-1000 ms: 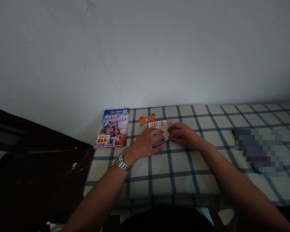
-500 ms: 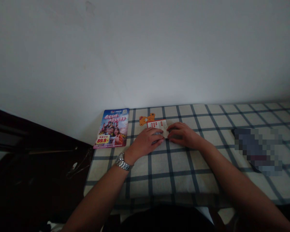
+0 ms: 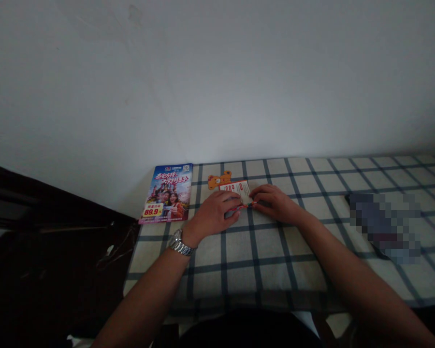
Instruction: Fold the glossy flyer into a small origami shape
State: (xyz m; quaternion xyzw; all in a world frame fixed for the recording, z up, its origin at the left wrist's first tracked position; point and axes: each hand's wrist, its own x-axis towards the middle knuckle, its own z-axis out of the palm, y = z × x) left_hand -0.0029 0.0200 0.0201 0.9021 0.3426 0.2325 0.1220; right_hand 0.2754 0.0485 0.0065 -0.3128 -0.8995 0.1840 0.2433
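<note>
A small white leaflet with red print [image 3: 243, 189] lies on the checked cloth between my hands. Its near edge is turned up, and a narrow strip of the coloured underside shows there. My left hand [image 3: 216, 210], with a metal watch [image 3: 181, 243] on the wrist, has its fingers bent over the leaflet's left part and near edge. At the right end of that edge, my right hand [image 3: 274, 203] pinches the paper between thumb and fingers. Both hands cover part of the leaflet. Just behind it is an orange teddy bear figure [image 3: 217, 181], partly overlapped by the paper.
A colourful poster-like booklet [image 3: 168, 193] lies left of my hands near the cloth's left edge. A dark flat object, blurred by pixels [image 3: 375, 220], lies to the right. The checked cloth [image 3: 239, 261] meets a pale wall [image 3: 217, 87] behind. Dark furniture stands at far left.
The leaflet's near edge has come up, so its coloured underside now shows between my fingers. Both hands stay in nearly the same place. The view has shifted very slightly.
</note>
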